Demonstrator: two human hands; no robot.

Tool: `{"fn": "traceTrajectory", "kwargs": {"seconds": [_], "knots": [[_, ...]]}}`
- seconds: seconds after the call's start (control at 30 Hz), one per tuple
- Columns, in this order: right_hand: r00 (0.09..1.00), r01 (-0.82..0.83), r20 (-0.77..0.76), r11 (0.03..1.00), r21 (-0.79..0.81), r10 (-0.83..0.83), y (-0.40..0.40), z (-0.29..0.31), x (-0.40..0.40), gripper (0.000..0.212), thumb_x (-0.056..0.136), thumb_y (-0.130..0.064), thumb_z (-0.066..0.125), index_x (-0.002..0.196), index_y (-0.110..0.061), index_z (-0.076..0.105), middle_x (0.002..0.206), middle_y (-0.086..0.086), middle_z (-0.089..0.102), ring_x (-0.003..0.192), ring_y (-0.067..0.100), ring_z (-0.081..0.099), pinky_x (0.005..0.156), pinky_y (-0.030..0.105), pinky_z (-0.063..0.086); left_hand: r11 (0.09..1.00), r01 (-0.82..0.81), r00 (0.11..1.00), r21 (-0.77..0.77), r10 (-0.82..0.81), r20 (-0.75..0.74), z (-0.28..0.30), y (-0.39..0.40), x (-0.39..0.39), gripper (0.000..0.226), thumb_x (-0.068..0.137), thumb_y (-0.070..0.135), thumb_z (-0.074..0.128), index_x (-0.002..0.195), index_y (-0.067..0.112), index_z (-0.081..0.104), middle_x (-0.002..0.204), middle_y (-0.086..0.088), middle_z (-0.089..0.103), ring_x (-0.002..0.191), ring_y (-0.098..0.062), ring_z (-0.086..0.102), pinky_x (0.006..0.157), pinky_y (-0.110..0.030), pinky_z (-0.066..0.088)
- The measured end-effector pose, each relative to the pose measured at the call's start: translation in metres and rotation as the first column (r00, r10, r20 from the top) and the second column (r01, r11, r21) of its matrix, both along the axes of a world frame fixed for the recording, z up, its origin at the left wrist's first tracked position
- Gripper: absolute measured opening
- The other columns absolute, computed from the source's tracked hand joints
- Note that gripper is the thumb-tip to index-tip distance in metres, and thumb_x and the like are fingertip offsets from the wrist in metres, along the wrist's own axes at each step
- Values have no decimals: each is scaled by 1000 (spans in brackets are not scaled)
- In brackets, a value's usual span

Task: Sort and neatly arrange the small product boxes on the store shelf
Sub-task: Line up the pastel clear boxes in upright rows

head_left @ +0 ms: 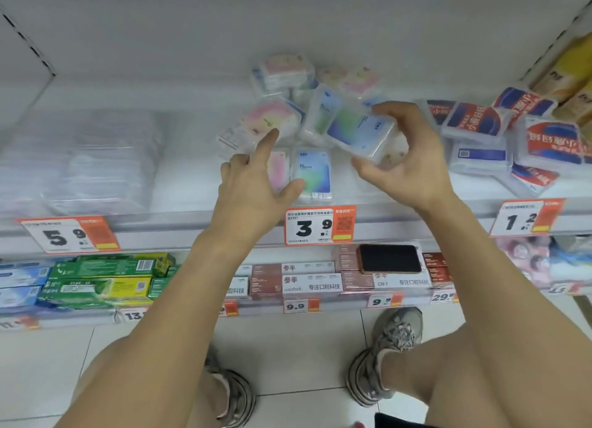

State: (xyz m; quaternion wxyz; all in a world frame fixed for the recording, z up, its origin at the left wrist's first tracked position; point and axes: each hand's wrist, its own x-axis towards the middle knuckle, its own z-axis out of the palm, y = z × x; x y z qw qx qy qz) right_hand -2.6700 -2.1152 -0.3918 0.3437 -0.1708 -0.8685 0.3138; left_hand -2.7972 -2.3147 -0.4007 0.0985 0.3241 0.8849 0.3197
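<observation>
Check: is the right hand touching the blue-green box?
Touching. The head view shows the right hand gripping the blue-green box, thumb under its near edge, fingers over its far edge.

Black phone (390, 258) on lower-shelf boxes, green toothpaste cartons (102, 278), orange price tags (320, 225)

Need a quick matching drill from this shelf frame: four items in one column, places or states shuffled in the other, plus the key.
Items
1. blue-green box
2. pink box
3. phone
4. 3.9 price tag

Places or states
A. lying on the boxes of the lower shelf
B. held tilted in the right hand
C. clipped to the shelf edge between the forearms
D. at the left hand's index fingertip

Pairs: 1-B, 2-D, 3-A, 4-C
</observation>
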Motion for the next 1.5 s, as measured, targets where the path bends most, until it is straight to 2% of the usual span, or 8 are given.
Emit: {"fn": "traceTrajectory", "kwargs": {"seconds": [0.17, 0.33, 0.6, 0.73, 0.83, 1.1, 1.33, 1.5], "knots": [[988, -104, -128, 983, -152, 84, -13, 3, 4, 73, 68, -9, 87, 126, -15, 43, 121, -6, 52, 106, 6, 57, 88, 19, 45, 995, 37, 999, -92, -40, -29, 1, 1, -8, 67, 80, 55, 66, 139, 41, 40, 128, -12, 40, 125, -30, 36, 103, -38, 35], [981, -141, -178, 914, -381, 78, -21, -3, -2, 54, 66, -3, 66, 111, -21, 42, 112, -7, 53, 95, 5, 62, 71, 24, 52, 966, 231, 870, -116, -258, -421, 3, 2, -12, 68, 73, 59, 52, 134, 28, 50, 132, -2, 49, 124, -27, 33, 100, -40, 30], [980, -185, -146, 873, -452, 132, -6, -12, 5, 43, 83, 4, 68, 114, -21, 51, 116, 1, 61, 106, 24, 64, 73, 57, 55, 922, 339, 898, -187, -376, -229, -10, 36, -26, 82, 70, 82, 38, 136, 35, 45, 140, 14, 49, 134, -16, 33, 112, -33, 18], [985, -165, -127, 871, -463, 119, 3, -12, -10, 43, 84, 1, 67, 118, -19, 49, 113, -15, 59, 105, 16, 64, 76, 48, 55, 935, 347, 925, -80, -355, -134, -1, 39, -38, 86, 60, 81, 61, 134, 40, 47, 135, 15, 52, 131, -15, 36, 112, -35, 25], [976, -189, -198, 813, -551, 92, 12, -10, -24, 43, 83, 3, 69, 116, -18, 51, 113, 1, 62, 102, 23, 65, 74, 46, 56, 951, 307, 943, 25, -301, -144, 5, 40, -45, 98, 50, 71, 78, 136, 34, 48, 134, 10, 53, 127, -15, 40, 108, -40, 35], [884, -336, -466, 656, -676, -27, 19, 15, -16, 49, 75, -4, 78, 117, -15, 54, 92, 0, 75, 92, 24, 71, 78, 39, 58, 937, 255, 964, 239, -229, -135, 15, 29, -30, 75, 50, 25, 95, 119, 24, 66, 114, 7, 42, 99, -2, 49, 89, -10, 43], [941, -337, -202, 715, -612, 271, 3, 12, -5, 43, 63, -19, 84, 102, -21, 67, 97, -3, 76, 94, 21, 70, 91, 47, 53, 906, 315, 940, 284, -339, 38, 19, -5, -26, 46, 70, 22, 75, 111, 30, 56, 110, 13, 60, 98, -8, 60, 89, -30, 50], [903, -319, 37, 727, -608, 427, -9, 3, -7, 46, 73, -13, 85, 115, -17, 64, 103, 4, 77, 99, 22, 72, 90, 40, 56, 882, 285, 912, 375, -370, 176, 19, -16, -25, 42, 78, 17, 70, 118, 24, 59, 116, 11, 65, 99, -6, 63, 84, -21, 48]]}}
